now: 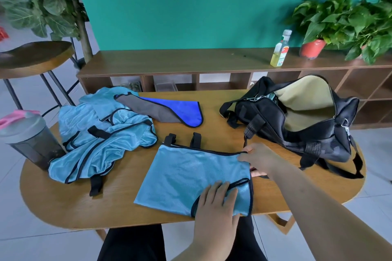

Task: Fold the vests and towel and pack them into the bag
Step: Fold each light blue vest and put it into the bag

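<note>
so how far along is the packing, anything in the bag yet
Early. In hand: one vest lies flat and partly folded, left hand pressing its near edge, right hand pinching its far right corner. Left: the crumpled vests, the blue and grey towel. The bag is open; whether anything is packed is unclear.

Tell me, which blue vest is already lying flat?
The vest under both hands, spread flat at the table's near edge. The other vests sit crumpled in a heap beside the shaker.
</note>
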The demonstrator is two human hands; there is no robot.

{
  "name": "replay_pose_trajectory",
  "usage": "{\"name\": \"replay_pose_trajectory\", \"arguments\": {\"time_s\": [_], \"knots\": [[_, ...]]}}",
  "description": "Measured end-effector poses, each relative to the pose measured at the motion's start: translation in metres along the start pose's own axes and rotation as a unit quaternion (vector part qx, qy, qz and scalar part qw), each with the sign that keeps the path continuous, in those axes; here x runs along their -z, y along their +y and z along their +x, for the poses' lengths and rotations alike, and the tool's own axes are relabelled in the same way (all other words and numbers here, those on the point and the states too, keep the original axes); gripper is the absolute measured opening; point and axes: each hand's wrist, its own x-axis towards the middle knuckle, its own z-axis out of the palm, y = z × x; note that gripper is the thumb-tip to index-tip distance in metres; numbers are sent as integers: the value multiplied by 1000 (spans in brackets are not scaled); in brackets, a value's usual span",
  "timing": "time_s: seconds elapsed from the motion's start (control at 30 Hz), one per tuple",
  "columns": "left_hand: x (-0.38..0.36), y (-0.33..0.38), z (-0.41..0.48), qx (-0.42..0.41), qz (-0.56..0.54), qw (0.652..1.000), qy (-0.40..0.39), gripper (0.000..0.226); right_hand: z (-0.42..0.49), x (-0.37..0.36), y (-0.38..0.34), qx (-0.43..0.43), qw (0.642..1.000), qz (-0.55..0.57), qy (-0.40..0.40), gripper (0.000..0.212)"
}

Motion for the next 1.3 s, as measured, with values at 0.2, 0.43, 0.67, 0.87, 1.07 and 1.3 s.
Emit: {"name": "replay_pose_trajectory", "arguments": {"time_s": [0.2, 0.43, 0.67, 0.87, 1.07, 1.3], "knots": [[33, 7, -2, 108, -158, 977, 95, 49, -14, -9, -22, 12, 994, 105, 11, 13], [80, 10, -7, 273, -469, 818, 191, 34, -12, -50, -76, 69, 992, 107, 0, 19], [100, -18, -21, 443, -601, 615, 255, 45, -9, -144, -119, 130, 990, 26, 48, 12], [108, -73, -25, 512, -740, 317, 300, 24, 3, -213, -86, 175, 976, -124, 45, 38], [100, -90, -30, 521, -729, 345, 278, 22, -12, -199, -50, 287, 943, -89, 144, 15], [108, -106, -43, 503, -624, 513, 309, 50, -1, -177, -17, 405, 850, -261, 211, 28]]}}
